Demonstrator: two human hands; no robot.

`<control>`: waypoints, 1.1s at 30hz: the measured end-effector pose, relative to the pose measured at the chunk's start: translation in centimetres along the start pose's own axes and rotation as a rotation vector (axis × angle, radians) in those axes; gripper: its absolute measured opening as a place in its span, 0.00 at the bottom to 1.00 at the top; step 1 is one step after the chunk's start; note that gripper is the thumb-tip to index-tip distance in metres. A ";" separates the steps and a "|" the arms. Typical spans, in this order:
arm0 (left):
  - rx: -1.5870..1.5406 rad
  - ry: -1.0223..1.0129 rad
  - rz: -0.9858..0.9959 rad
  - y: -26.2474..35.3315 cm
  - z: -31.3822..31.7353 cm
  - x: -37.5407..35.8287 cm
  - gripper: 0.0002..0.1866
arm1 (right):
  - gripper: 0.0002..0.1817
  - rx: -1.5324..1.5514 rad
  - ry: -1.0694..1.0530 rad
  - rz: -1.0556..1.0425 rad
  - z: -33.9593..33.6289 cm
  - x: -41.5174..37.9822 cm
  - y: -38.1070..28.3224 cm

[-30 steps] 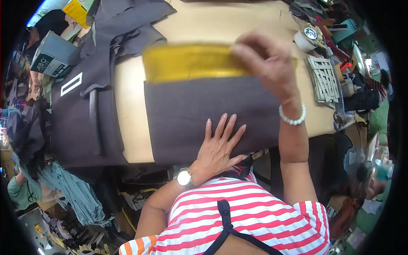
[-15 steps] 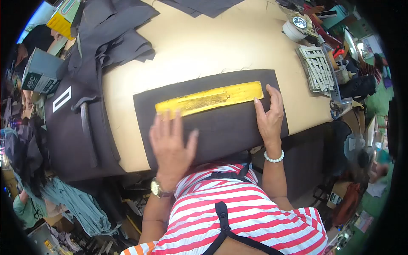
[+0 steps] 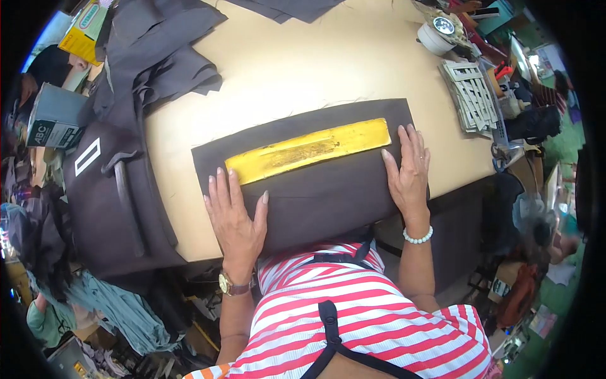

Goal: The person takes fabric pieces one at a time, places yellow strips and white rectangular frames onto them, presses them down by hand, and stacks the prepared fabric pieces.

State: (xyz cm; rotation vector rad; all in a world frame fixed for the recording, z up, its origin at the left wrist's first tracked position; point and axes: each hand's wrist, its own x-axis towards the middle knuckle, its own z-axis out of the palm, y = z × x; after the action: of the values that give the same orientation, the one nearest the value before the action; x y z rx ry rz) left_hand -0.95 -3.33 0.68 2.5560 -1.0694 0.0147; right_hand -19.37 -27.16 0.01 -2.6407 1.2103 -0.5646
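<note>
A dark grey fabric panel lies flat on the tan table, its near edge hanging over the front. A long yellow strip rests on the panel's upper half, tilted slightly up to the right. My left hand presses flat on the panel's left part, fingers apart, just below the strip's left end. My right hand lies flat on the panel's right edge, next to the strip's right end. Neither hand grips anything.
A heap of dark garments covers the table's left side. A roll of tape and a stack of pale templates sit at the right. Boxes and another person's clothing show at far left.
The yellow strip, first held up over the panel's far edge by my right hand, now lies on the panel. Both hands have spread flat at the panel's two sides.
</note>
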 end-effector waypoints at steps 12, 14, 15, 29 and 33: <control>-0.088 0.079 -0.042 -0.1 -0.8 0.0 0.31 | 0.15 0.279 0.142 0.051 -1.0 0.9 -2.0; -0.119 0.108 -0.041 -0.1 -0.6 0.5 0.28 | 0.14 0.264 0.148 0.015 -0.4 1.4 -2.0; -0.134 0.119 -0.042 -0.1 -0.6 0.7 0.27 | 0.14 0.351 0.136 0.075 -0.7 1.7 -2.6; -0.130 0.162 -0.002 -0.3 0.8 2.3 0.21 | 0.15 0.322 0.139 -0.014 1.3 2.5 -1.1; -0.138 0.171 0.002 -0.3 0.8 2.3 0.20 | 0.16 0.317 0.139 -0.010 1.3 2.6 -1.3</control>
State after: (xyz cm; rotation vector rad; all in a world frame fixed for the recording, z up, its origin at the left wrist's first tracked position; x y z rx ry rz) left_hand 0.81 -5.00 0.17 2.3831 -0.9729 0.1519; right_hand -16.41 -28.26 -0.07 -2.3748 1.0428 -0.8759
